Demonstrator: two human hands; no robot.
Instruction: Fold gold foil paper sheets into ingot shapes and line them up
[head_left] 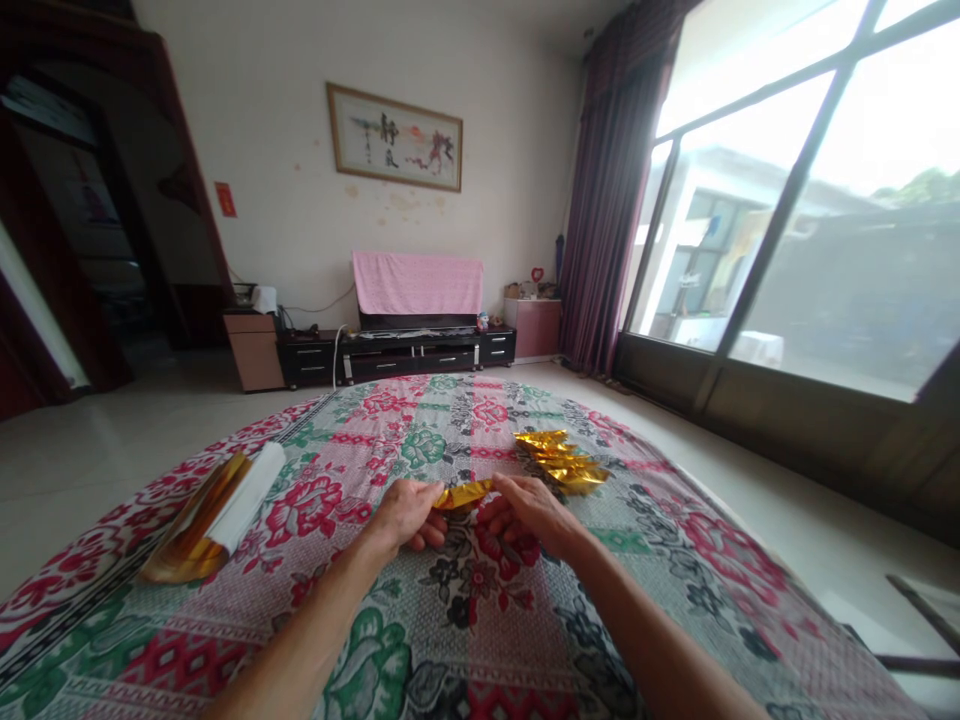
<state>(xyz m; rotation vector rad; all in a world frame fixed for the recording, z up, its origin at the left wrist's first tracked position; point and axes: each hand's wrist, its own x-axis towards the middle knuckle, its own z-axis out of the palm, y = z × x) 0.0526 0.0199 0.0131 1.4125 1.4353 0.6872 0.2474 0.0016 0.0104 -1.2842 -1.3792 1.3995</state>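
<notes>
Between my two hands is a narrow folded strip of gold foil paper [463, 495], held just above the patterned cloth. My left hand [409, 513] pinches its left end between thumb and forefinger, the other fingers curled below. At the right end, my right hand [527, 508] pinches the strip in the same way. Just beyond my right hand lies a row of several folded gold foil pieces [566, 464] with pointed ends. Off to the left, a curved stack of gold foil sheets [196, 540] rests on the cloth, with a white paper roll or sheet [247, 492] along it.
A round table with a flowered red, green and grey tablecloth [420, 450] fills the foreground. Behind it stand a low black cabinet [409, 358] and a screen-shaped thing under a pink cloth [418, 285]. Large windows [825, 230] and a purple curtain [615, 200] line the right side.
</notes>
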